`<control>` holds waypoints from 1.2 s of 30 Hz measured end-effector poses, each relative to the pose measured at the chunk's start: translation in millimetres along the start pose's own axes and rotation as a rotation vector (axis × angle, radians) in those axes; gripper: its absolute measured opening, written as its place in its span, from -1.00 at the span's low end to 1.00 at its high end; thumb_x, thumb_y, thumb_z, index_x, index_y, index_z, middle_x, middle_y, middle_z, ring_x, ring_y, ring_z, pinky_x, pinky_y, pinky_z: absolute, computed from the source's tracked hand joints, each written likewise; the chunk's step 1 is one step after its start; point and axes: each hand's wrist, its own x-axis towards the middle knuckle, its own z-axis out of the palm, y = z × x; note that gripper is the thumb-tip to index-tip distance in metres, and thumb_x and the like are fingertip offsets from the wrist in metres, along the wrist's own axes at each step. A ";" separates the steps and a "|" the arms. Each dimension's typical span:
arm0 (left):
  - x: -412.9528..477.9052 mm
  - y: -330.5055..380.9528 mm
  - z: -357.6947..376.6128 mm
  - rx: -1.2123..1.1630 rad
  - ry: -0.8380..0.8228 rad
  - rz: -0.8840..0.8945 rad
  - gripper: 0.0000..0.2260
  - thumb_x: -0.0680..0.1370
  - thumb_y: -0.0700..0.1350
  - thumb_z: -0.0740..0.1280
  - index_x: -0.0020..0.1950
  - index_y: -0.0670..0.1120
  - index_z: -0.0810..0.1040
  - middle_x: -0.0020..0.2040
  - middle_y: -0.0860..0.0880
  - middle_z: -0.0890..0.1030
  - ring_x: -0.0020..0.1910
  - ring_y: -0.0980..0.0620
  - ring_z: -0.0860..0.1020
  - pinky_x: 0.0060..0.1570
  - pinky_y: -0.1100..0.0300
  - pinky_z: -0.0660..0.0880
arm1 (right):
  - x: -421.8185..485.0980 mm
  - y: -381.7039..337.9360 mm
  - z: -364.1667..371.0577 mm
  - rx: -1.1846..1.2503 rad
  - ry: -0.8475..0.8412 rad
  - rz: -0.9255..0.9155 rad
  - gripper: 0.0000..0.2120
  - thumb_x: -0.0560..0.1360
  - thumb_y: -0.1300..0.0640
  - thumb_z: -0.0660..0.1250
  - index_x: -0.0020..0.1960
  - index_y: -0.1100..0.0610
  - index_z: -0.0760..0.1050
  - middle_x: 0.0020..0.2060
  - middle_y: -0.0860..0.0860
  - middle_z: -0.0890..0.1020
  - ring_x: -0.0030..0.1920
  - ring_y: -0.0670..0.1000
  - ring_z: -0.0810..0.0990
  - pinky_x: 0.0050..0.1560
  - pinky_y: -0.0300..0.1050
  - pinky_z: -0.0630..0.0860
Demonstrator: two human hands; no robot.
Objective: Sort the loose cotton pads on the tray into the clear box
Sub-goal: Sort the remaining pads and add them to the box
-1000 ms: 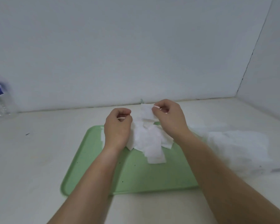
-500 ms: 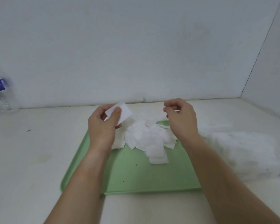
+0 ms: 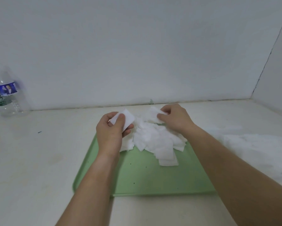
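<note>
While raised above the far left corner of the green tray [image 3: 153, 180], grips one cotton pad [image 3: 123, 119] in the left hand [image 3: 111, 132], thumb pressed on top, fingers curled beneath. Pinches a second pad [image 3: 153, 114] with the right hand [image 3: 174, 119], just right of centre frame, at the far edge of the pile of loose pads [image 3: 155, 139]. Finds that pile heaped on the tray's far half, mid-frame. Shows a blurred white mass [image 3: 257, 149] at the right edge, beside the tray; cannot tell whether box or not. Shows a plastic bottle [image 3: 6, 95] upright at the left edge, near the wall.
</note>
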 end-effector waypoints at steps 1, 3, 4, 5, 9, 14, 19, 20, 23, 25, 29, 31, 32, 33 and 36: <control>-0.6 -0.1 0.0 0.006 -0.007 0.000 -0.96 0.62 -0.19 0.36 0.06 -0.08 0.55 -0.06 -0.10 0.63 -0.27 0.04 0.71 -0.29 0.26 0.61 | -4.8 -2.5 -1.8 0.057 0.072 -0.026 -0.90 0.51 0.11 0.36 -0.11 0.11 0.64 -0.23 -0.02 0.65 -0.17 0.02 0.58 -0.23 -0.18 0.41; -2.2 0.5 0.4 0.023 -0.025 0.002 -0.95 0.61 -0.19 0.38 0.06 -0.09 0.57 -0.09 -0.07 0.67 -0.24 0.01 0.72 -0.29 0.25 0.61 | -16.1 -11.5 -6.9 0.202 0.164 -0.069 -0.89 0.52 0.11 0.35 -0.07 0.06 0.66 -0.22 -0.03 0.67 -0.25 -0.08 0.57 -0.23 -0.23 0.44; -3.4 1.3 1.0 0.034 -0.040 0.003 -0.94 0.60 -0.19 0.39 0.06 -0.09 0.58 -0.10 -0.07 0.69 -0.23 -0.01 0.73 -0.29 0.24 0.62 | -22.2 -17.4 -9.9 0.301 0.164 -0.091 -0.89 0.54 0.13 0.35 -0.04 0.04 0.66 -0.22 -0.05 0.68 -0.27 -0.12 0.57 -0.21 -0.28 0.46; -4.4 1.9 1.9 0.041 -0.060 0.003 -0.94 0.59 -0.20 0.40 0.06 -0.10 0.59 -0.11 -0.08 0.70 -0.23 -0.04 0.73 -0.29 0.23 0.62 | -28.5 -22.9 -12.4 0.429 0.127 -0.109 -0.88 0.56 0.16 0.34 -0.01 0.06 0.66 -0.19 -0.04 0.70 -0.24 -0.13 0.60 -0.15 -0.28 0.51; -10.3 3.4 5.9 0.056 -0.181 -0.011 -0.90 0.57 -0.24 0.43 0.07 -0.16 0.62 -0.12 -0.08 0.75 -0.19 -0.07 0.74 -0.27 0.22 0.62 | -53.1 -30.2 -16.3 0.911 -0.125 -0.039 -0.87 0.61 0.22 0.32 0.10 0.19 0.61 -0.10 0.08 0.72 -0.13 0.03 0.68 -0.14 -0.10 0.63; -16.3 1.5 10.4 0.126 -0.298 -0.031 -0.84 0.55 -0.20 0.46 0.12 -0.18 0.63 -0.14 -0.08 0.75 -0.15 -0.04 0.73 -0.25 0.20 0.64 | -64.0 -24.1 -16.9 1.134 -0.233 0.093 -0.86 0.61 0.33 0.22 0.02 0.24 0.56 -0.10 0.13 0.65 -0.08 0.11 0.65 -0.15 -0.01 0.60; -17.7 0.4 10.1 0.154 -0.372 -0.054 -0.84 0.56 -0.19 0.46 0.13 -0.18 0.66 -0.13 -0.11 0.75 -0.16 -0.01 0.73 -0.29 0.24 0.60 | -68.1 -19.6 -20.4 1.064 -0.239 0.004 -0.83 0.57 0.38 0.28 0.09 0.21 0.57 -0.12 0.08 0.69 -0.08 0.06 0.68 -0.10 -0.01 0.66; -17.8 0.8 10.3 0.154 -0.386 -0.058 -0.85 0.56 -0.19 0.46 0.12 -0.17 0.67 -0.13 -0.11 0.75 -0.17 -0.01 0.73 -0.30 0.24 0.59 | -68.0 -18.9 -20.7 1.031 -0.231 -0.012 -0.82 0.55 0.36 0.32 0.12 0.19 0.57 -0.11 0.08 0.71 -0.07 0.06 0.68 -0.03 0.03 0.64; -18.1 -0.6 11.1 0.143 -0.409 -0.067 -0.86 0.57 -0.20 0.44 0.11 -0.18 0.68 -0.18 -0.08 0.73 -0.21 0.04 0.70 -0.28 0.24 0.60 | -67.5 -17.2 -21.4 0.971 -0.224 -0.020 -0.80 0.50 0.32 0.40 0.12 0.22 0.57 -0.12 0.14 0.72 -0.08 0.10 0.68 0.03 0.07 0.61; -17.0 -2.0 11.3 0.133 -0.417 -0.075 -0.86 0.59 -0.22 0.39 0.13 -0.19 0.67 -0.18 -0.08 0.73 -0.22 0.03 0.69 -0.26 0.18 0.63 | -67.1 -16.0 -20.4 0.959 -0.235 -0.003 -0.83 0.49 0.31 0.42 0.08 0.24 0.59 -0.12 0.20 0.72 -0.10 0.13 0.68 0.01 0.08 0.61; -17.6 -1.6 14.7 0.080 -0.431 -0.096 -0.80 0.63 -0.30 0.27 0.14 -0.22 0.66 -0.32 -0.03 0.67 -0.42 0.10 0.57 -0.42 0.24 0.50 | -68.7 -16.1 -12.0 0.804 -0.200 0.018 -0.89 0.49 0.23 0.47 0.01 0.15 0.63 -0.14 0.13 0.73 -0.18 0.02 0.65 -0.17 -0.08 0.50; -20.2 -0.1 17.0 0.027 -0.437 -0.132 -0.79 0.63 -0.30 0.24 0.13 -0.25 0.66 -0.39 -0.01 0.60 -0.48 0.12 0.51 -0.43 0.27 0.47 | -70.2 -18.4 -8.7 0.823 -0.149 0.058 -0.89 0.51 0.24 0.45 0.03 0.18 0.62 -0.18 0.09 0.73 -0.29 -0.07 0.64 -0.33 -0.26 0.48; -21.6 1.7 18.2 0.009 -0.437 -0.144 -0.79 0.63 -0.29 0.24 0.10 -0.24 0.67 -0.38 -0.04 0.60 -0.47 0.10 0.52 -0.38 0.24 0.50 | -70.4 -19.4 -7.7 0.827 -0.114 0.069 -0.88 0.51 0.24 0.45 0.04 0.21 0.61 -0.20 0.08 0.72 -0.33 -0.10 0.64 -0.38 -0.31 0.47; -21.8 2.2 19.2 -0.010 -0.434 -0.156 -0.77 0.63 -0.27 0.23 0.05 -0.21 0.70 -0.34 -0.08 0.62 -0.42 0.06 0.55 -0.29 0.18 0.52 | -70.5 -19.7 -6.9 0.806 -0.076 0.069 -0.86 0.50 0.23 0.46 0.05 0.22 0.61 -0.22 0.08 0.71 -0.34 -0.12 0.64 -0.38 -0.32 0.48; -21.7 4.9 21.6 -0.063 -0.404 -0.241 -0.63 0.71 -0.08 0.16 -0.08 -0.15 0.71 -0.22 -0.14 0.70 -0.30 -0.02 0.66 -0.16 0.08 0.57 | -70.1 -18.9 -2.7 0.669 0.012 0.050 -0.87 0.46 0.17 0.52 -0.03 0.16 0.63 -0.26 0.09 0.66 -0.28 -0.08 0.64 -0.20 -0.13 0.60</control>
